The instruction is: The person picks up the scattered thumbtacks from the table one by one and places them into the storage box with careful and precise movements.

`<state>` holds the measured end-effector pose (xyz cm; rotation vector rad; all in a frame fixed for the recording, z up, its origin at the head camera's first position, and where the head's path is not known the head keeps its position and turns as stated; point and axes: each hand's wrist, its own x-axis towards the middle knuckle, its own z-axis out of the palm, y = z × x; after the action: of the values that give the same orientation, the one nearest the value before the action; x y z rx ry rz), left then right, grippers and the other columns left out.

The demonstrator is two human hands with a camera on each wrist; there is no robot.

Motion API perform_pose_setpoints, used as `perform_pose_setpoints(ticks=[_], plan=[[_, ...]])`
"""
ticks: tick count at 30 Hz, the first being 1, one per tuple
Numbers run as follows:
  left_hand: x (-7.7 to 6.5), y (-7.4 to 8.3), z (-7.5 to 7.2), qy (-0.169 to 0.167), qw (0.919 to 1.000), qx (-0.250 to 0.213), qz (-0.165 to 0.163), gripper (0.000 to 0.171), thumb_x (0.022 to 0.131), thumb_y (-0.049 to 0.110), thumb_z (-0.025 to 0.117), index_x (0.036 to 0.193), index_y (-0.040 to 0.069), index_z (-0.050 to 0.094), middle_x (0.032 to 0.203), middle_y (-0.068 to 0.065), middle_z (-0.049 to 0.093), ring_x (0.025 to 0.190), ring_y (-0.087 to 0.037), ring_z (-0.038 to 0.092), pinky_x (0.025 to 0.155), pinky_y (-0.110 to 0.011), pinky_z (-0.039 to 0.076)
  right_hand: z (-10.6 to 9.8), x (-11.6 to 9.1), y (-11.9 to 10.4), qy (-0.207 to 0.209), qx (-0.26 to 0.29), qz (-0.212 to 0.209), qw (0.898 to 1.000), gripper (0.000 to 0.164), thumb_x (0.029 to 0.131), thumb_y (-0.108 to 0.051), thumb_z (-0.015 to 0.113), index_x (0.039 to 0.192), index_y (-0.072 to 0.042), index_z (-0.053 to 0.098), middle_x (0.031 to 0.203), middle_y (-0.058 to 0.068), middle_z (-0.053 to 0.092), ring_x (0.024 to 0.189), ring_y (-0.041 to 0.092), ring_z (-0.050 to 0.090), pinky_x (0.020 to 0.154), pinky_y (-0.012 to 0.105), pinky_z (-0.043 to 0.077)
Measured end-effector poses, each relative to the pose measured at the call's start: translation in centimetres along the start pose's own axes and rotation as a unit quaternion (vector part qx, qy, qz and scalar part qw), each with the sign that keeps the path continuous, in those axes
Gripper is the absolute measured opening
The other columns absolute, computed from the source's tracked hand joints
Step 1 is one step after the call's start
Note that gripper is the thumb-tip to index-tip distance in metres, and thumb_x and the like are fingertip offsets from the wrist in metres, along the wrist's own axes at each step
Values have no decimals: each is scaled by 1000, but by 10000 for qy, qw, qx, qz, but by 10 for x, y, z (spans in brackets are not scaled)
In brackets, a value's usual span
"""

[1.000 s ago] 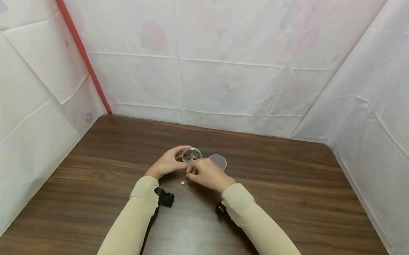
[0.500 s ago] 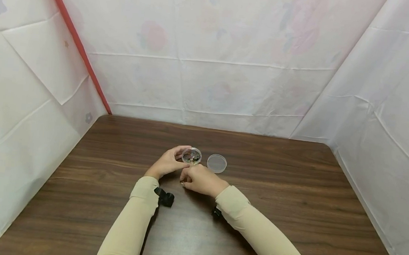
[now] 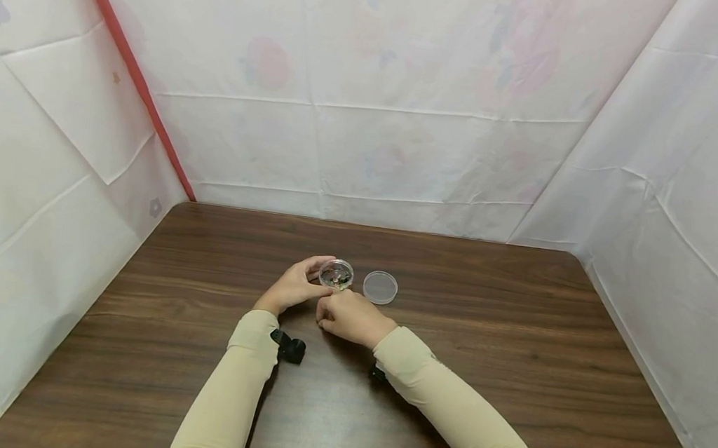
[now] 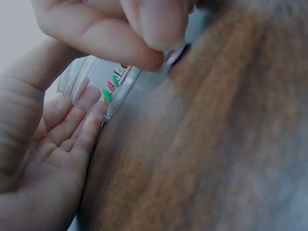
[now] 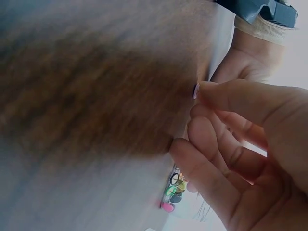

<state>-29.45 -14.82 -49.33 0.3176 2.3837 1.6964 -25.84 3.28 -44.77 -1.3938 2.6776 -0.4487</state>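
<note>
My left hand (image 3: 293,287) curves round a clear petri dish (image 3: 336,274), thumb on the near side, fingers on the far side. Inside lie several small coloured discs (image 4: 109,86), some green and pink. Just in front of the dish, my right hand (image 3: 354,316) is low over the table with bent fingers. At a tip of that hand lies a small pale disc (image 5: 196,90) with a dark edge, close to the tabletop; the hand covers it in the head view. Whether finger and thumb pinch it is unclear.
A clear round lid (image 3: 381,287) lies right of the dish. Both are on a dark wood-grain table (image 3: 484,318). White patterned cloth (image 3: 364,154) hangs along the back and sides. A black camera (image 3: 291,349) is strapped at the left wrist.
My right hand has drawn back from the dish towards me, down to the small disc, which it now hides in the head view. The left hand and dish have stayed still.
</note>
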Motion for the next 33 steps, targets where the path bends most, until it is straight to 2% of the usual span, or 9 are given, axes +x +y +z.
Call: perform_pose_setpoints(ticks=[9,18,26,33], plan=[[1,-1,1,-13,10000,-8,87,73,74,37,78,137,24,45,135,-3,47,123,-22,42,100,-50,41,0,-2,1,-52,87,112,9999,6,89,-20,65,85,-19,69,79,-10,63,65,-4,50,61,15,48],[1,1,1,26,10000,-24,41,71,73,38,79,135,27,47,134,-3,48,122,-20,44,101,-49,41,-2,-4,8,21,450,106,9989,6,88,-21,65,82,-19,67,73,-11,60,62,-2,50,57,15,46],[1,0,-1,-107,9998,-137,49,68,77,27,77,137,24,45,140,-6,44,127,-24,38,106,-50,35,-11,-7,18,265,860,233,9957,6,90,-20,63,84,-19,64,72,-9,62,60,-1,52,55,17,47],[0,2,-1,-68,9999,-90,-18,70,75,32,78,136,27,46,140,-3,43,127,-22,37,104,-49,38,-26,-11,25,648,860,520,9928,9,90,-23,64,84,-16,64,71,-7,64,56,1,52,52,20,47]])
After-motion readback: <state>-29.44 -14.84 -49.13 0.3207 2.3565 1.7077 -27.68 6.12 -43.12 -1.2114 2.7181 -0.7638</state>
